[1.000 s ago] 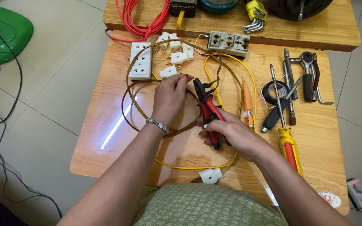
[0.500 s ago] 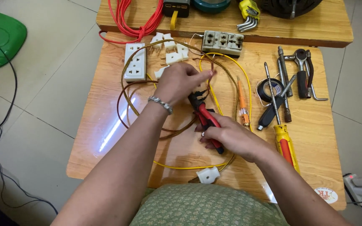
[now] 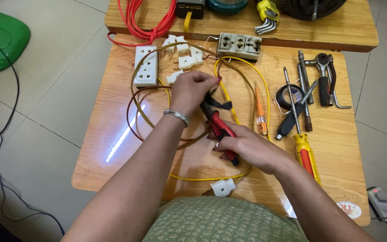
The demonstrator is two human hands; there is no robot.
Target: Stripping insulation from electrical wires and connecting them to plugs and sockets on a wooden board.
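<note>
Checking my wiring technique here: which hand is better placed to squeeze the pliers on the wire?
Right. The right hand already wraps the red pliers handles, while the left hand pinches the brown wire at the jaws.

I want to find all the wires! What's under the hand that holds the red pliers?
Under the right hand you can see the red pliers handles poking out and the wooden table. A yellow wire runs toward it, but the hand hides whether it passes beneath.

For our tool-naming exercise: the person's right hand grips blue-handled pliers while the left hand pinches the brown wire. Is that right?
Not quite. The head view shows the pliers in the right hand have red-and-black handles, not blue. The left hand does pinch the thin brown wire.
</note>
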